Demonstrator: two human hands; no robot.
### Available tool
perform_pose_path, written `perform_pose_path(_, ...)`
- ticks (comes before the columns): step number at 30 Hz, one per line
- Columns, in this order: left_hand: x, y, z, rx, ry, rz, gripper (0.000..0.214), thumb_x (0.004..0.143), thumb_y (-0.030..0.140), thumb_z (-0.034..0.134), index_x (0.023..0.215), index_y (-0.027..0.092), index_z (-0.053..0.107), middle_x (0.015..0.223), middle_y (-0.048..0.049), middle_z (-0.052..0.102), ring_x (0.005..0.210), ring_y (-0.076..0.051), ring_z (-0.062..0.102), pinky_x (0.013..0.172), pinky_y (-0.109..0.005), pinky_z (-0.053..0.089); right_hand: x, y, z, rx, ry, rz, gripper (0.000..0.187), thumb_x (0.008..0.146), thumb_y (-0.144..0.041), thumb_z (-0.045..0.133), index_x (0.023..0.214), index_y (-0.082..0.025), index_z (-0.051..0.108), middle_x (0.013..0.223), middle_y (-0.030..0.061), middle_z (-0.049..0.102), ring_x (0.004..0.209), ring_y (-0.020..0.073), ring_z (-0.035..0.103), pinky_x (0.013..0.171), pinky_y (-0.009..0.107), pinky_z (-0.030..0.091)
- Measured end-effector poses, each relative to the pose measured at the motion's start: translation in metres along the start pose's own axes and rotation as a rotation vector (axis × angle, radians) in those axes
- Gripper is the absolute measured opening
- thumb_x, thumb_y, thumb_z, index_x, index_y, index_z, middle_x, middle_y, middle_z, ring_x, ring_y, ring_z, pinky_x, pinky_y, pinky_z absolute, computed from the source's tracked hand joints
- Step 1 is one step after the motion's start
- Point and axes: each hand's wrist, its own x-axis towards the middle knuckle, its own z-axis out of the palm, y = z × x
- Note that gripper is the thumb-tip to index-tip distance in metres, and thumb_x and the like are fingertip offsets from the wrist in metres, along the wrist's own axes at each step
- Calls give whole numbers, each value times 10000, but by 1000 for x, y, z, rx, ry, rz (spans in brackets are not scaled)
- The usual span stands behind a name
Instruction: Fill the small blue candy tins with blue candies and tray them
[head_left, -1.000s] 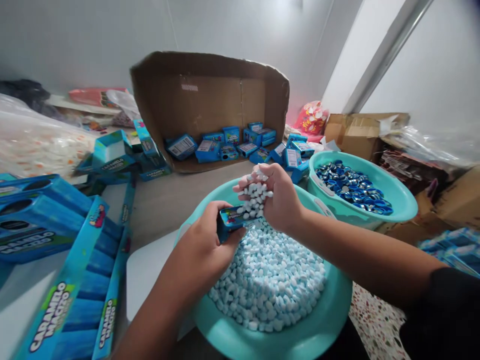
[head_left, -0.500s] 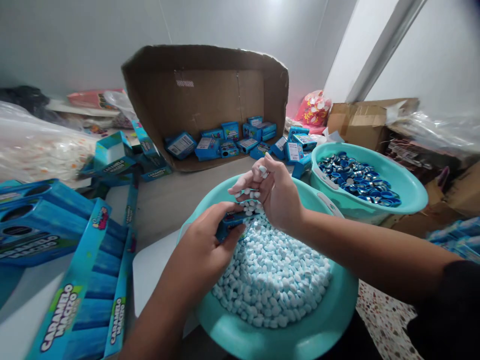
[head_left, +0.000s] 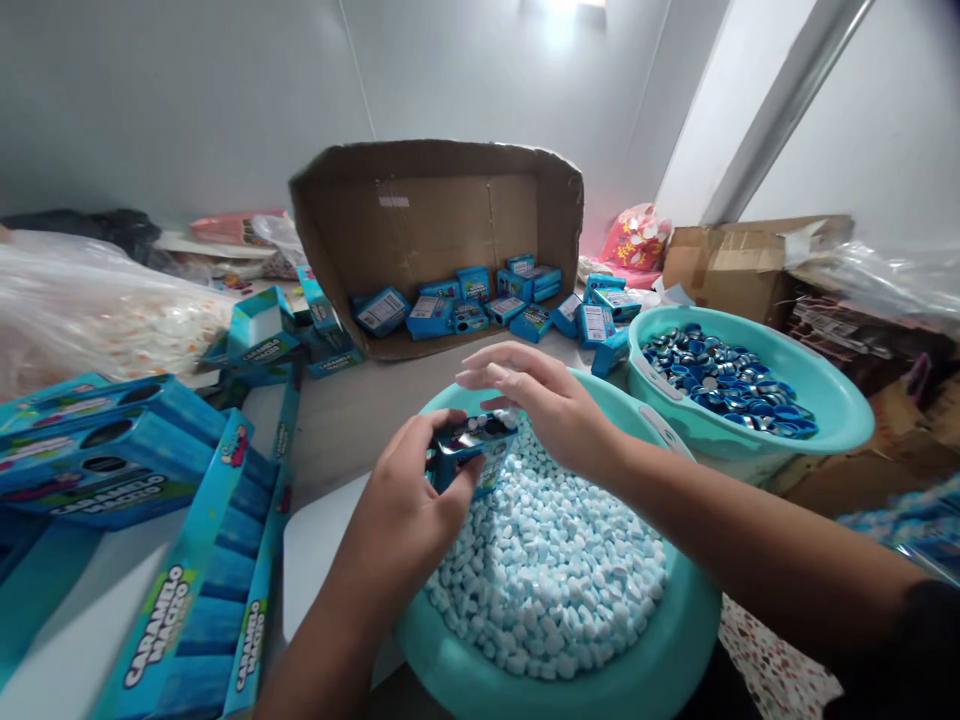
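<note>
My left hand (head_left: 409,500) grips a small blue candy box (head_left: 471,452) over a teal basin (head_left: 600,670) heaped with white and pale blue candy pieces (head_left: 555,570). My right hand (head_left: 536,400) hovers flat just above the box's open top, fingers stretched out and nothing visible in them. Both hands are over the near left part of the basin.
A second teal basin (head_left: 847,425) of blue caps stands at right. An open cardboard carton (head_left: 435,215) lying on its side holds several small blue boxes (head_left: 465,305). Flat blue "Caramelo Macizo" display trays (head_left: 202,590) lie at left, plastic bags (head_left: 90,310) behind them, cardboard boxes (head_left: 727,265) at right.
My right hand held a handful of candies above the box, let them fall, and now lies flat and open over it. The view has shifted a little.
</note>
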Motion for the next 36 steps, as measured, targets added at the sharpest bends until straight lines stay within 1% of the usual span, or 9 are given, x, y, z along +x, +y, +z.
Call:
perform_pose_path(4, 0, 1, -2, 56, -5, 102, 369, 887, 277, 580, 1252, 256, 628, 1238, -55, 623, 1040, -219, 656, 696, -277, 551, 4, 7, -15, -581, -91, -44, 167, 908, -326, 606, 933, -212, 725, 1005, 68, 671, 921, 199, 611, 800, 334, 474)
perform_pose_path(7, 0, -2, -2, 68, -56, 123, 347, 917, 278, 535, 1249, 277, 636, 1235, -45, 595, 1055, -206, 646, 662, -253, 543, 5, 8, -22, -788, -184, -25, 173, 906, -292, 618, 913, -202, 765, 938, 72, 662, 820, 187, 595, 739, 335, 453)
perform_pose_path(13, 1, -7, 0, 76, -97, 165, 355, 953, 272, 491, 1289, 294, 603, 1272, -46, 549, 1169, -216, 605, 1006, -360, 494, 2, 6, -17, -819, -124, -156, 166, 873, -188, 654, 766, -218, 778, 765, 28, 662, 704, 149, 577, 641, 283, 423)
perform_pose_path(21, -1, -7, 0, 102, -26, 169, 268, 935, 268, 528, 1190, 283, 610, 1203, -28, 591, 1012, -201, 640, 836, -327, 546, 6, 7, -21, -723, -27, -111, 181, 911, -181, 592, 967, -179, 764, 922, 32, 768, 810, 157, 673, 735, 262, 494)
perform_pose_path(23, 0, -7, 0, 107, -57, 192, 259, 955, 286, 510, 1184, 300, 630, 1226, -33, 566, 1081, -213, 631, 874, -336, 541, 14, 14, -30, -764, 3, -47, 241, 914, -149, 541, 1036, -171, 748, 1011, 56, 763, 904, 180, 682, 792, 277, 503)
perform_pose_path(26, 0, -6, 2, 129, -69, 177, 294, 974, 306, 489, 1233, 315, 626, 1264, -48, 541, 1088, -221, 637, 892, -356, 546, 25, 37, -39, -893, -133, 254, 299, 871, -111, 520, 1073, -167, 734, 1056, 94, 749, 958, 233, 674, 835, 319, 503)
perform_pose_path(28, 1, -7, 2, 121, -8, 156, 337, 968, 308, 509, 1294, 298, 593, 1273, -62, 559, 1079, -222, 645, 908, -363, 551, 25, 57, -37, -924, -234, 422, 251, 871, -179, 555, 1039, -150, 739, 1053, 135, 739, 952, 284, 668, 838, 365, 506)
perform_pose_path(31, 2, -10, 4, 69, 149, 123, 478, 923, 315, 602, 1392, 274, 522, 1268, -80, 605, 1043, -229, 662, 889, -362, 567, 10, 81, -23, -874, -266, 460, 337, 924, -314, 539, 1134, -113, 711, 1241, 206, 665, 1121, 353, 614, 948, 432, 474)
perform_pose_path(36, 2, -13, 4, -18, 350, 154, 538, 873, 298, 687, 1385, 255, 528, 1242, -85, 637, 993, -228, 684, 810, -339, 594, -24, 80, -3, -706, -344, 453, 376, 1000, -352, 405, 1107, -181, 723, 1221, 101, 700, 1141, 268, 621, 992, 370, 461)
